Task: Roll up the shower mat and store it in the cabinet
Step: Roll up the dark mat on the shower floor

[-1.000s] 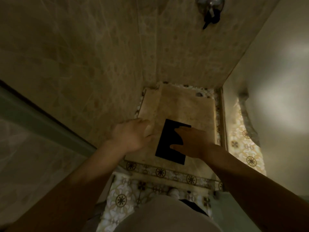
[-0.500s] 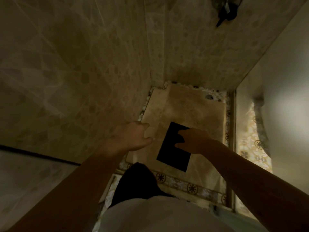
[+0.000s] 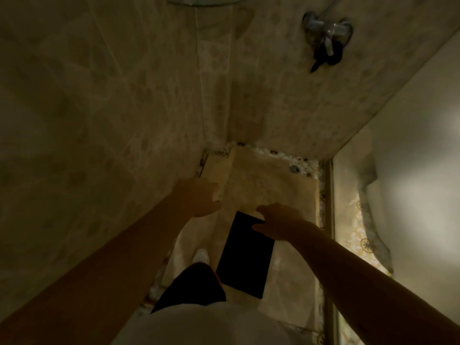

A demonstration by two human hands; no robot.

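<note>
A beige shower mat [image 3: 268, 185] lies flat on the shower floor, its left strip folded up along the wall. A black rectangular patch [image 3: 245, 255] shows on its near half. My left hand [image 3: 199, 197] hovers over the mat's left fold, fingers apart and holding nothing. My right hand [image 3: 281, 221] reaches over the top right corner of the black patch, fingers spread and empty. Whether either hand touches the mat cannot be told in the dim light. No cabinet is in view.
Marble-tiled walls close in at left and behind the mat. A shower valve [image 3: 326, 31] sticks out of the back wall. A glass panel with a metal frame [image 3: 329, 220] bounds the right side. My foot in a white shoe [image 3: 200, 256] stands on the mat.
The view has moved forward into the shower stall. Both hands have reached further along the mat, and my foot now stands on its near part. Hands remain empty.
</note>
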